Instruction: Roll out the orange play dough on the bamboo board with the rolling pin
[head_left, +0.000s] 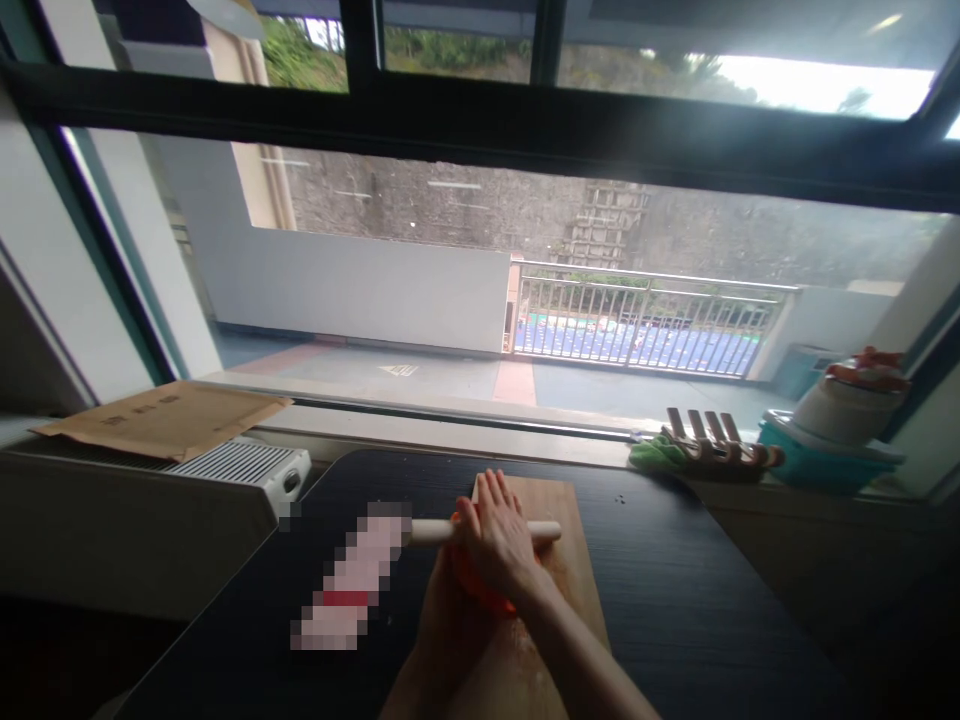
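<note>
Down near the bottom of the view, the right hand (495, 535) lies flat, fingers together and stretched forward, pressing on a pale round wooden rolling pin (544, 531) that runs crosswise under the palm. Under the pin and the hand sits a flattened orange lump (480, 590), soft-looking, showing as a rim just below the wrist side of the hand. Pin and lump both rest on a light wooden cutting board (570, 570), which sits on a dark wood-grain table (675, 600). The pin's one end pokes out just beyond the hand's right edge; its other end runs left from the hand into a blurred-out patch, so nothing can be told there.

The left hand cannot be made out as such: only a forearm (442, 650) rises from the bottom edge and passes under the right hand, so whether that hand is open or closed cannot be told.

Well away to the left of the hand stands a white slatted heater (240, 465) with a brown cardboard sheet (165, 415) on top. Far right of the hand, on the sill, lie brown wooden claw-shaped utensils (716, 440) beside a teal bowl (817, 465).
</note>
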